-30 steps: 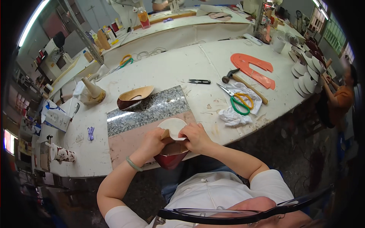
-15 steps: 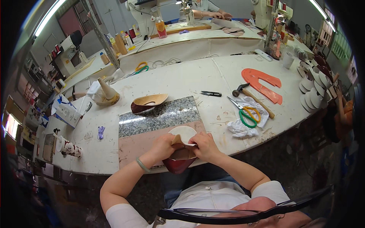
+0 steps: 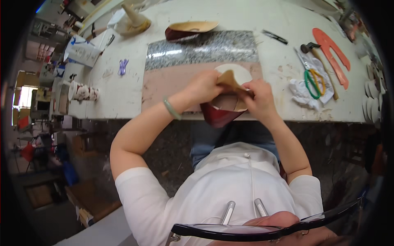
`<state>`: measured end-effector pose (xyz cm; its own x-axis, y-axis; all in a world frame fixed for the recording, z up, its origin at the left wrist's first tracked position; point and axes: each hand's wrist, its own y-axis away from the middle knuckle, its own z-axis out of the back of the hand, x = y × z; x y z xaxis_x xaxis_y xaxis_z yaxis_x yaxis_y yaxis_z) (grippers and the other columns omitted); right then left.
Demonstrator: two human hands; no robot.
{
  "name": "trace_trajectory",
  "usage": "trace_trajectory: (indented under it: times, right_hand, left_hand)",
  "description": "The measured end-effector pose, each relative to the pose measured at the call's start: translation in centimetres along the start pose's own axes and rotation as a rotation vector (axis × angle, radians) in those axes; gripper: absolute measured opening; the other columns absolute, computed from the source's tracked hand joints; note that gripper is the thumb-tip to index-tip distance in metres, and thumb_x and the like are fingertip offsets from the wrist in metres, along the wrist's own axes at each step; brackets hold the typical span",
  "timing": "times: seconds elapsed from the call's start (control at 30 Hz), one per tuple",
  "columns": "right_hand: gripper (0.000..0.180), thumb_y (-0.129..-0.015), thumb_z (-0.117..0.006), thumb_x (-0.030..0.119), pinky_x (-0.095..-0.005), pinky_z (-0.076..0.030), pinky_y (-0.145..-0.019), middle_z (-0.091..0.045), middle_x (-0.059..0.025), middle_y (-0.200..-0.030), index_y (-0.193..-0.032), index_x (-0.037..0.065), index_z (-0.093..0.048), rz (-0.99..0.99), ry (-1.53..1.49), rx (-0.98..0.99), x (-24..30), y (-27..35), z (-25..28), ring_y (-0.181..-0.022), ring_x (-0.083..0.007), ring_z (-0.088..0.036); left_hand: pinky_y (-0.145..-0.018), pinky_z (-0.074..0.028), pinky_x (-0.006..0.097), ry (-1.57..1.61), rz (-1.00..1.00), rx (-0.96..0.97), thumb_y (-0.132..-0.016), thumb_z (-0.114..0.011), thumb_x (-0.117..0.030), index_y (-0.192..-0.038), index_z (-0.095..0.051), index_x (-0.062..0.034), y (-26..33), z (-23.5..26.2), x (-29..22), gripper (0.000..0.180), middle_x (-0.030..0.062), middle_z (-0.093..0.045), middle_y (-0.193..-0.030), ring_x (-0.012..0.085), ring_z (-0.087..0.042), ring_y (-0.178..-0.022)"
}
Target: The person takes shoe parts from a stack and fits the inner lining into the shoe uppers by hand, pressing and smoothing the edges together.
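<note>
A glossy dark-red shoe upper with a pale tan lining (image 3: 220,117) is being held open over the near edge of the slab with a speckled grey band and dull pink surface (image 3: 166,84), its rounded red end pointing toward the wearer. Its tan rim (image 3: 228,78) is bunching into a raised fold, while a cream rounded piece (image 3: 239,71) is showing just behind, above the slab's pink part.

The upper (image 3: 219,117) looks like glossy leather with a matt lining (image 3: 227,78), the slab (image 3: 205,44) polished stone, the rag (image 3: 301,91) rumpled cloth, the scissors (image 3: 306,69) metal and smooth plastic, the hammer (image 3: 324,68) dull metal on wood.
</note>
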<state>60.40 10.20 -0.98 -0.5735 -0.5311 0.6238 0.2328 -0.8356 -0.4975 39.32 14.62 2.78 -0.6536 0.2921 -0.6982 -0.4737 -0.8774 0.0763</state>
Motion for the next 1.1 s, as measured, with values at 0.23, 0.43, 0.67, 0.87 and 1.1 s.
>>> trace_trajectory:
  times: [0.23, 0.43, 0.67, 0.87, 1.1]
  right_hand:
    - [0.014, -0.075, -0.072, 0.01, -0.0378, -0.038, -0.072, -0.061, -0.0033, -0.076, -0.087, 0.008, -0.065, -0.039, 0.018, 0.039, 1.2, 0.3, -0.1, -0.077, -0.0237, -0.056]
    - [0.015, -0.074, -0.071, 0.009, -0.0373, -0.037, -0.071, -0.061, -0.003, -0.076, -0.086, 0.008, -0.063, -0.039, 0.09, 0.023, 1.5, 0.5, -0.6, -0.078, -0.0237, -0.056]
    - [0.022, -0.073, -0.072, 0.01, -0.0398, -0.036, -0.074, -0.061, -0.005, -0.087, -0.091, 0.009, -0.06, -0.078, 0.234, 0.039, 1.6, -0.1, -0.4, -0.084, -0.0249, -0.055]
    - [0.029, -0.082, -0.067, 0.014, -0.0402, -0.036, -0.09, -0.062, -0.0081, -0.115, -0.11, 0.008, -0.061, 0.19, 0.284, -0.164, 1.2, -0.4, 1.3, -0.109, -0.0229, -0.055]
    - [0.031, -0.091, -0.058, 0.022, -0.039, -0.029, -0.103, -0.053, -0.0006, -0.135, -0.119, 0.011, -0.062, 0.421, 0.254, 0.457, 0.1, -0.1, 3.5, -0.124, -0.0164, -0.046]
  left_hand:
    - [-0.074, -0.051, 0.043, 0.015, 0.119, 0.031, -0.081, -0.069, -0.029, -0.088, -0.072, -0.0069, 0.9, 0.3, -0.6, 0.024, 0.0169, -0.069, -0.083, 0.0336, -0.066, -0.081]
    - [-0.074, -0.052, 0.042, -0.072, 0.176, 0.043, -0.077, -0.069, -0.038, -0.086, -0.072, -0.0051, 0.5, 0.1, -0.5, 0.035, 0.0171, -0.069, -0.083, 0.0337, -0.067, -0.08]
    - [-0.073, -0.053, 0.042, -0.196, 0.106, 0.026, -0.075, -0.07, -0.045, -0.083, -0.072, -0.0026, -0.5, 0.2, -0.5, 0.043, 0.0169, -0.069, -0.08, 0.0341, -0.067, -0.079]
    - [-0.071, -0.054, 0.041, -0.322, 0.092, 0.092, -0.074, -0.07, -0.051, -0.079, -0.072, -0.0032, -1.3, 1.4, -1.2, 0.048, 0.0166, -0.069, -0.077, 0.0336, -0.068, -0.078]
    - [-0.068, -0.054, 0.039, -0.285, 0.174, 0.19, -0.074, -0.073, -0.037, -0.09, -0.072, 0.0003, -0.8, 3.4, -1.7, 0.041, 0.0211, -0.068, -0.078, 0.0325, -0.068, -0.074]
